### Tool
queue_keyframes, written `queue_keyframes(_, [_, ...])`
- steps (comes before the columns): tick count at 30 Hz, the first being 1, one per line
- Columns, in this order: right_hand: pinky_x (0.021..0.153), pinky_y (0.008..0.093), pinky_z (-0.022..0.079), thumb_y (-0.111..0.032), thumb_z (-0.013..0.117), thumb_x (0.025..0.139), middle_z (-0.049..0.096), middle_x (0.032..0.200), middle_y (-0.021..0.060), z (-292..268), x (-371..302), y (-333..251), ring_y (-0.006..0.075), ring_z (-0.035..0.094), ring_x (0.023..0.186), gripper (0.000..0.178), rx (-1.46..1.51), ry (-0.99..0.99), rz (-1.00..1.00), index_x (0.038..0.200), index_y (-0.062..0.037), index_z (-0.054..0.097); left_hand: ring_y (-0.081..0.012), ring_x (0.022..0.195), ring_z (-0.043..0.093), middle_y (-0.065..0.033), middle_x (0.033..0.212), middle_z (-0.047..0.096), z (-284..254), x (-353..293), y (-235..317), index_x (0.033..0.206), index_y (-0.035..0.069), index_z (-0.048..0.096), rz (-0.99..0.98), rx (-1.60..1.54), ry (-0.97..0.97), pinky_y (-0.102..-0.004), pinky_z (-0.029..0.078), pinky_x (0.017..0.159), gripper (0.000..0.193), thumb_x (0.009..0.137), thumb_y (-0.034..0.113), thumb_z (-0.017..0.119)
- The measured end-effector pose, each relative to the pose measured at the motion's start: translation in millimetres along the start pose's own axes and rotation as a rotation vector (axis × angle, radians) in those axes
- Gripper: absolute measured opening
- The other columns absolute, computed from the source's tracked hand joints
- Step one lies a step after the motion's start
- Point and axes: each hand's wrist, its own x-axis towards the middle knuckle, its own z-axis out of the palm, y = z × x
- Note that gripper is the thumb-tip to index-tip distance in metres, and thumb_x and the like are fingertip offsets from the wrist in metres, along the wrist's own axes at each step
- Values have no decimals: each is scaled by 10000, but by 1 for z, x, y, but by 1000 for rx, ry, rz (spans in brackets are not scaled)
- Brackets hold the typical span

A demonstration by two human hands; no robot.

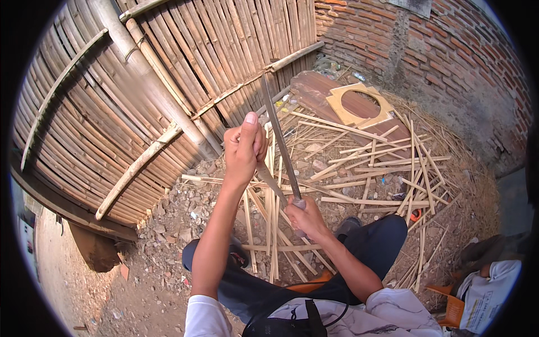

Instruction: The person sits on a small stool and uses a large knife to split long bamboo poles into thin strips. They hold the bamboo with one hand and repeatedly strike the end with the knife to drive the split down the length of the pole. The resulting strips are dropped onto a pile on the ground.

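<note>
My right hand [305,216] is closed round the handle of a long, narrow-bladed knife [282,143]. Its dark blade points up and away, slightly leftward, passing right of my left hand [245,147]. That left hand is closed with the thumb on top, gripping a thin, flat strip [272,183] that looks like bamboo. From the left fist the strip slants down towards my right hand, where its lower end is hidden. Under and beyond both hands, several pale bamboo strips [359,184] lie crisscrossed on the stony ground.
A bamboo slat fence [151,84] rises at the left, a brick wall [438,62] at the back right. Near it lies a brown board [314,90] with a yellowish panel [337,108] with a round hole. Another person [489,289] sits at lower right beside an orange chair [453,310].
</note>
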Motion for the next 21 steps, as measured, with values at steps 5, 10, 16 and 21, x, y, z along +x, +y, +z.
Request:
queue_keyframes(5, [404,271,290,-109,582,886,450,569,-35,-7,5,57,63,382,435,203,115,-30,194,706,-93,491,-92,411,242,21,488,289,1,3,1,540,135,330,-43,-48,15,-273,202,405,636,1078,447,461])
queue_keyframes(10, [408,266,292,-75,573,851,431,577,-37,-31,12,86,62,367,433,202,34,-117,445,688,-103,457,-88,413,232,26,482,280,-21,-5,6,536,149,319,-33,-40,45,-270,193,401,630,1083,433,452])
queue_keyframes(16, [394,277,273,-84,603,850,399,556,-48,-29,12,78,74,330,425,161,26,-115,418,716,-87,514,-90,421,236,30,484,269,-23,8,6,536,153,312,-34,-38,31,-273,199,416,629,1085,430,450])
queue_keyframes(21, [400,268,283,-71,582,859,420,573,-35,-17,16,56,65,358,439,158,-49,-102,272,729,-86,493,-91,423,248,27,485,285,-23,12,4,530,153,316,-40,-45,16,-271,208,416,634,1080,436,455])
